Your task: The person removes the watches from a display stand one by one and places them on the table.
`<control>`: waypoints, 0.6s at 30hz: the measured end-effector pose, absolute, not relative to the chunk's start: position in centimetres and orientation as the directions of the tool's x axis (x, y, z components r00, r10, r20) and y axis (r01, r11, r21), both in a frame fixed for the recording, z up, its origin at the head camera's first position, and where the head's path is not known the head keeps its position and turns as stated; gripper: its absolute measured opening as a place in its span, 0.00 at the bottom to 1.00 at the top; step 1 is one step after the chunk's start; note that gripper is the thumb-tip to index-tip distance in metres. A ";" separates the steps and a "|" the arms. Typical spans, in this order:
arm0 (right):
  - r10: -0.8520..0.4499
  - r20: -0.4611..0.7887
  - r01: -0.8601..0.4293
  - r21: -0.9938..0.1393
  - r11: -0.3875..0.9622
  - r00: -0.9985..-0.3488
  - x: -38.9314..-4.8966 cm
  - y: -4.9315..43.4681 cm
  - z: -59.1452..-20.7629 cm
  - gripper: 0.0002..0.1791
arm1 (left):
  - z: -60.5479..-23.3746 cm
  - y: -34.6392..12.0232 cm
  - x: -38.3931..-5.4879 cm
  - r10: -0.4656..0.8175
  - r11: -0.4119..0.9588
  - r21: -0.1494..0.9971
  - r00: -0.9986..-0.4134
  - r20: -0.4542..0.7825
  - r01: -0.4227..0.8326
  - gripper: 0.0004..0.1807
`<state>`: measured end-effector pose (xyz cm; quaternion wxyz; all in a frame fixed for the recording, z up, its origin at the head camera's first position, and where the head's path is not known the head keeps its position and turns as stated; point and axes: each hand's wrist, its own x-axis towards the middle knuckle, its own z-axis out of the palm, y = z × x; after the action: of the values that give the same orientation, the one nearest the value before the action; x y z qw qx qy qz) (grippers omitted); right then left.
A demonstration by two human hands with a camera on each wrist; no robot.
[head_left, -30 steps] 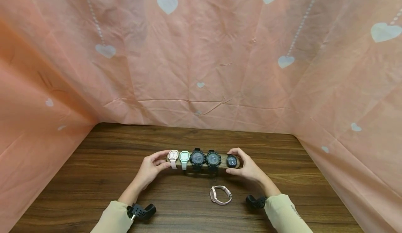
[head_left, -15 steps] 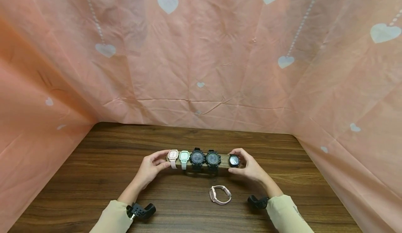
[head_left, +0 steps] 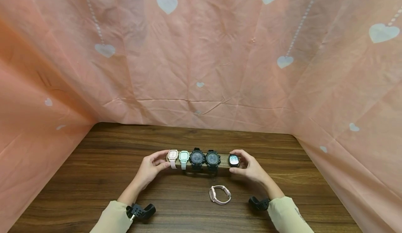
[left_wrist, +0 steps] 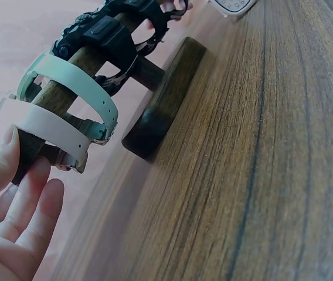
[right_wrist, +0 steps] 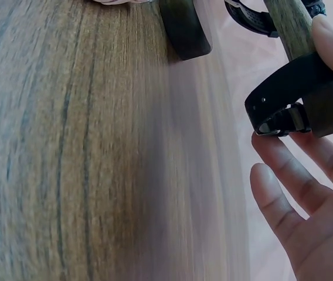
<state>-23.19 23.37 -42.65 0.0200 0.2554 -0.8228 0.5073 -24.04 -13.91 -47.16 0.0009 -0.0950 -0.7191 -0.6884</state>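
Note:
A wooden watch stand (head_left: 224,160) carries a row of watches along its bar. At its left end, my left hand (head_left: 150,168) pinches the bar beside a pale pink watch (head_left: 172,155), with the thumb at its strap. A mint-green watch (head_left: 184,157) hangs close by, then a black round watch (head_left: 196,158) and a second black round watch (head_left: 213,158). My right hand (head_left: 250,167) holds a black square watch (head_left: 233,160) around the bar's right end. In the right wrist view, the thumb is on the black strap (right_wrist: 289,85) and fingertips are under its buckle.
A loose pink watch (head_left: 220,195) lies on its side on the wooden table (head_left: 176,205), in front of the stand. The stand's wooden base (left_wrist: 166,96) rests on the table below the bar. Behind and at both sides hangs a pink curtain (head_left: 201,58) with hearts.
My right hand has shifted slightly to the right along with the black square watch, whose face now catches the light. The left hand and the other watches have stayed in place.

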 end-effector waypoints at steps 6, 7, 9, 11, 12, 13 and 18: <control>-0.375 0.322 -0.453 -0.822 0.345 -0.869 -22.9 23.5 -42.8 0.29 | -47.2 -13.9 -24.0 0.127 0.040 0.987 -0.981 0.149 0.155 0.26; -0.374 0.324 -0.455 -0.820 0.346 -0.869 -22.9 23.5 -42.8 0.29 | -47.2 -13.9 -24.0 0.126 0.042 0.987 -0.981 0.151 0.157 0.26; -0.371 0.325 -0.456 -0.818 0.351 -0.870 -22.8 23.5 -42.8 0.30 | -47.2 -13.9 -24.0 0.126 0.046 0.986 -0.980 0.152 0.159 0.25; -0.363 0.322 -0.450 -0.816 0.362 -0.875 -22.7 23.6 -42.9 0.30 | -47.2 -13.9 -24.0 0.131 0.047 0.985 -0.979 0.157 0.164 0.25; -0.357 0.319 -0.446 -0.816 0.368 -0.878 -22.7 23.6 -42.9 0.30 | -47.2 -13.9 -24.0 0.134 0.046 0.985 -0.978 0.159 0.166 0.25; -0.350 0.315 -0.440 -0.816 0.374 -0.882 -22.6 23.7 -42.9 0.30 | -47.2 -13.9 -24.0 0.137 0.047 0.985 -0.978 0.160 0.168 0.25; -0.321 0.306 -0.422 -0.810 0.408 -0.896 -22.3 24.0 -42.8 0.30 | -47.3 -13.9 -24.1 0.135 0.048 0.984 -0.977 0.164 0.171 0.25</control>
<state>-22.33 24.01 -42.84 0.0509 0.2218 -0.8375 0.4968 -24.06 -13.95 -47.27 0.0135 -0.1057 -0.7238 -0.6818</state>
